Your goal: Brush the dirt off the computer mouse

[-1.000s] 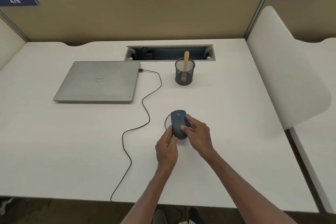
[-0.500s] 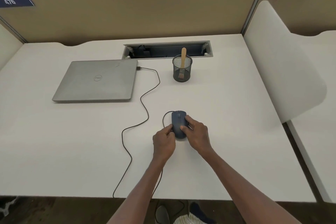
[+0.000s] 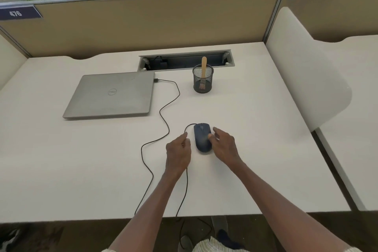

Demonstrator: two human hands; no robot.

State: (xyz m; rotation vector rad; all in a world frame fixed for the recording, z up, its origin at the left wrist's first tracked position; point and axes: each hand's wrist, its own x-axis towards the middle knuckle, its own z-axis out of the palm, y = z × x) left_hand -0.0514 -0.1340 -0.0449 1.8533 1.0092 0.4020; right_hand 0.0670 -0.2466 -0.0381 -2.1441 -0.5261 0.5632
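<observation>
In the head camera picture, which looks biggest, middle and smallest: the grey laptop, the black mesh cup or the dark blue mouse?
Largest to smallest:
1. Closed grey laptop, by far the biggest.
2. Black mesh pen cup and dark blue computer mouse look about alike; the mouse lies nearer the camera, so I won't rank them.

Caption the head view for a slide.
Both hands, left hand and right hand, flank a dark mouse on the desk; brush waits in mesh cup.

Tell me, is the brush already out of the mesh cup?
No, the brush stands in the mesh cup behind the mouse, its wooden handle sticking up, and neither hand holds it.
</observation>
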